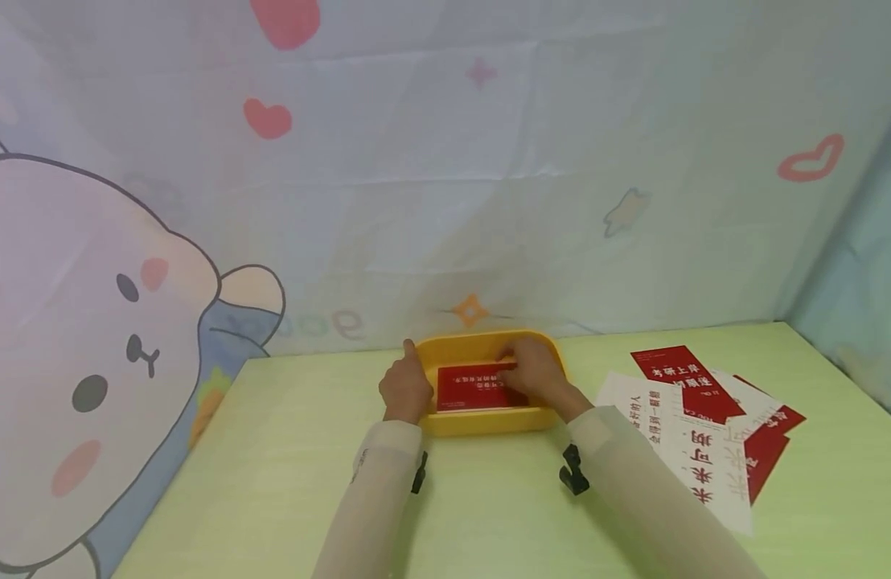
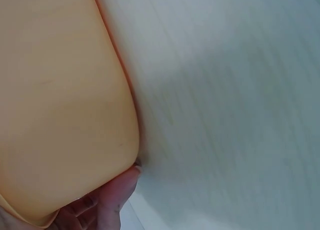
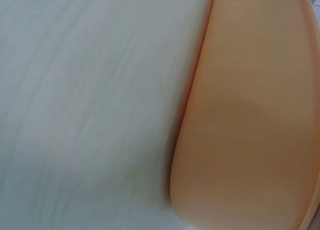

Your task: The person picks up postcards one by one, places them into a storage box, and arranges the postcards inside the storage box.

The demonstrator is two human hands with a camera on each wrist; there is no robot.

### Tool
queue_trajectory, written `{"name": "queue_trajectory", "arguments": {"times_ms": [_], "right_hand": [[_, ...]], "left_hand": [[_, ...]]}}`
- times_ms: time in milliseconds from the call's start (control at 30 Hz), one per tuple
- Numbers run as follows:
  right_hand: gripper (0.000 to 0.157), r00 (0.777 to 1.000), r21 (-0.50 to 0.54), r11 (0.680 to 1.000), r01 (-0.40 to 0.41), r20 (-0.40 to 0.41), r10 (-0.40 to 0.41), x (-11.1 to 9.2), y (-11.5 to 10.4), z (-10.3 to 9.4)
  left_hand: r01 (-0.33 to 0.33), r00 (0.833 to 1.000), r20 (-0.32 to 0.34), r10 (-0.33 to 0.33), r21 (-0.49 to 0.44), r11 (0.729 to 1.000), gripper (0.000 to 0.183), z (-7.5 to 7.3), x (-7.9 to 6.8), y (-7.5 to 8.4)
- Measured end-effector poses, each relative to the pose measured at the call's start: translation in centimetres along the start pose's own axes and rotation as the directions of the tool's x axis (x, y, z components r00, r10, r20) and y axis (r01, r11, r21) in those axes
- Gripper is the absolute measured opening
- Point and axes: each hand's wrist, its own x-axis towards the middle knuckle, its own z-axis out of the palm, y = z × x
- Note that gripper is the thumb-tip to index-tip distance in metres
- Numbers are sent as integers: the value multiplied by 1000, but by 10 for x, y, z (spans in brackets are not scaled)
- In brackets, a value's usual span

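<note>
A yellow tray [image 1: 482, 422] stands on the table near the back cloth, with a red card [image 1: 470, 390] printed with white characters inside it. At the tray's left end, my left hand [image 1: 405, 390] grips the rim; fingers [image 2: 117, 195] show against the tray's outer wall [image 2: 70, 104] in the left wrist view. My right hand [image 1: 535, 370] reaches over the right end and pinches the red card at its far right corner. Its fingertips are partly hidden. From the right wrist, the tray's side wall [image 3: 245, 115] is seen, but the fingers are hardly in view.
To the right, several red and white printed cards [image 1: 695, 426] lie overlapping in a loose pile on the pale green table [image 1: 293, 482]. A patterned cloth [image 1: 431, 201] hangs close behind the tray. Black wrist mounts [image 1: 573, 470] sit under the sleeves.
</note>
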Motion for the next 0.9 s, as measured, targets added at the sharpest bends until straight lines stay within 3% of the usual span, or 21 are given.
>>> {"name": "queue_trajectory", "arguments": {"times_ms": [267,600,900], "right_hand": [[27,998,9,1000,21,-56,-20,-2,-3,-5],[27,989,71,997,43,-142,-33,-5,6,-30],[33,992,86,996,-6,-128,17,-19,27,-56]], "left_hand": [[-4,1000,3,4,-10,1000,79,3,3,-1],[-7,1000,2,7,-8,1000,79,3,5,-4],[-21,1000,7,21,-9,1000,77,4,3,-1]]}}
